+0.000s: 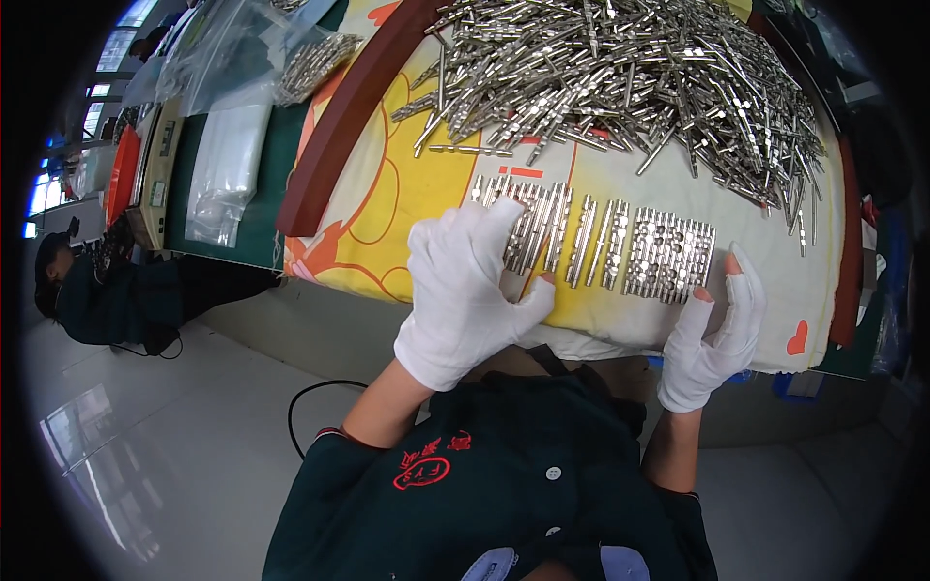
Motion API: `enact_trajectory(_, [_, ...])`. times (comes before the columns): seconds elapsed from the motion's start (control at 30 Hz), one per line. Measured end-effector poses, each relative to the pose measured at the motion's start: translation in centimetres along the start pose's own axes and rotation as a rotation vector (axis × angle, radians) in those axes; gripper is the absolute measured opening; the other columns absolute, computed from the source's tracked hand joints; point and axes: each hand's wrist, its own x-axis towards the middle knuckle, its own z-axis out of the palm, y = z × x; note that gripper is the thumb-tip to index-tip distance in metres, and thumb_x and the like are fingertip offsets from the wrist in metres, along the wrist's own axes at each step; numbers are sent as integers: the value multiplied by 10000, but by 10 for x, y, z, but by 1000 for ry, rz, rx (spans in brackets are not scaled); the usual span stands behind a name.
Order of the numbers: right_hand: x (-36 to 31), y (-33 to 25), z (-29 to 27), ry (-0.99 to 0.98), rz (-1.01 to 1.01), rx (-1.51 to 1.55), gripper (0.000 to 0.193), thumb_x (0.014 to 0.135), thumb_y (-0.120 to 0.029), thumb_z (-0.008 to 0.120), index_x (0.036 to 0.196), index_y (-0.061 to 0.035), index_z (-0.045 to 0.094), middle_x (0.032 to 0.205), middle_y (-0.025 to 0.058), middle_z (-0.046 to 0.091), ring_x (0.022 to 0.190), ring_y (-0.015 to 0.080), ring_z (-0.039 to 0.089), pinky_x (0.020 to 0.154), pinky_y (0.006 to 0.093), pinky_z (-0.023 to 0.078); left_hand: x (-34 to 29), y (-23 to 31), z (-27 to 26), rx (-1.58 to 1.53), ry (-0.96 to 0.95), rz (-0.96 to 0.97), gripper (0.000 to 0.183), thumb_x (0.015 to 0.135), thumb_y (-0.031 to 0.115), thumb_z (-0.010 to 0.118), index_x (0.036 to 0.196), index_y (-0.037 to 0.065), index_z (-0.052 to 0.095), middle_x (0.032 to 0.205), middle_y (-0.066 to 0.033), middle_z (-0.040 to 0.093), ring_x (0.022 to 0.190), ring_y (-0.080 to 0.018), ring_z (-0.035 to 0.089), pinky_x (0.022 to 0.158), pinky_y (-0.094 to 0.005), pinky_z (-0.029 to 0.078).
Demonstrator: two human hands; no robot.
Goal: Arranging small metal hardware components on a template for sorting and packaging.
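Slim, shiny metal rods with ringed, stepped profiles lie side by side in a row (pixel 668 254) on the cloth in front of me. At the row's right end they sit tightly packed; toward the left, narrow gaps separate them. My left hand (pixel 463 286), in a white glove with a bare thumb tip, reaches over the left end, its thumb apart from the fingers; the fingers hide some rods there. Beside the row's right end is my right hand (pixel 715 339), gloved with bare thumb and forefinger tips. Its thumb and forefinger are spread, with nothing visible between them.
A big heap of loose metal rods (pixel 620 73) covers the far part of the patterned cloth (pixel 373 228). Dark red wooden bars (pixel 339 136) edge the work area left and right. Clear plastic bags (pixel 228 160) lie on the green surface at left. Another person (pixel 116 290) is farther left.
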Motion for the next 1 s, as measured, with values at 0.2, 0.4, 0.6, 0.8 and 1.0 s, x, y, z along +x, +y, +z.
enact_trajectory(0.2, [0,-1,-1,8,-5,-18,374,861,-67,616,1229,-11,580,1186,185,601,1052,329,596,918,396,460,1,1,3,-2,11,47,631,626,179,751,1203,93,511,988,-86,523,895,-253,492,836,-358,339])
enact_trajectory(0.4, [1,-1,0,20,-6,4,387,839,-62,626,1221,-12,586,1177,174,605,1049,319,595,920,387,454,5,11,2,-39,21,72,622,604,198,765,1158,84,506,868,-73,486,822,-278,494,752,-405,337])
enact_trajectory(0.6, [-2,3,2,39,-1,33,377,839,-45,616,1214,-11,589,1184,176,601,1056,318,595,924,378,454,0,13,5,-11,-44,67,654,636,199,777,1227,94,518,1034,-86,517,958,-259,491,872,-371,339])
enact_trajectory(0.8, [-17,2,-9,191,238,272,372,858,65,467,1220,37,547,1233,198,575,1156,305,564,989,392,442,3,21,8,-49,-71,81,655,644,200,779,1234,99,514,1036,-90,518,985,-257,493,873,-379,334])
enact_trajectory(1.0, [-17,4,-7,190,163,293,355,867,61,471,1212,32,549,1221,199,574,1139,306,566,961,374,461,10,32,14,-49,-90,101,640,645,203,783,1219,99,520,1008,-85,533,966,-260,510,851,-382,339])
